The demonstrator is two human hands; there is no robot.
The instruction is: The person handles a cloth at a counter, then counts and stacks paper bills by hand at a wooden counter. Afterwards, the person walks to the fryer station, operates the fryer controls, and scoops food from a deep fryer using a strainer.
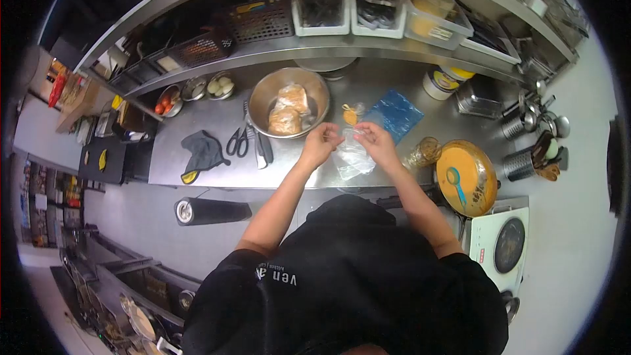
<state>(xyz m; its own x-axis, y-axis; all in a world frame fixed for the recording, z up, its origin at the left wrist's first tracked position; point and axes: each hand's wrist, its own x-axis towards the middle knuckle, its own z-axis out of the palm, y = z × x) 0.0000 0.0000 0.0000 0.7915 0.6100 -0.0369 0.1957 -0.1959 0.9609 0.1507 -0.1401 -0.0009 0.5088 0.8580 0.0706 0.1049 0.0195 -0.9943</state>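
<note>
Pinched at the upper edge by left hand [320,144] and right hand [378,144]: clear plastic bag [355,158], near the front of the tabletop [167,158], apparently to keep thin film spread. Just beyond, presumably for easy reach: steel bowl [261,95] with wrapped bundles [285,121].

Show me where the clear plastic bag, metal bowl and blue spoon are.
Clear plastic bag [355,156]: head view, on the middle of the plastic.
Metal bowl [261,96]: head view, on its bare inner wall.
Blue spoon [460,192]: head view, on the handle.
</note>
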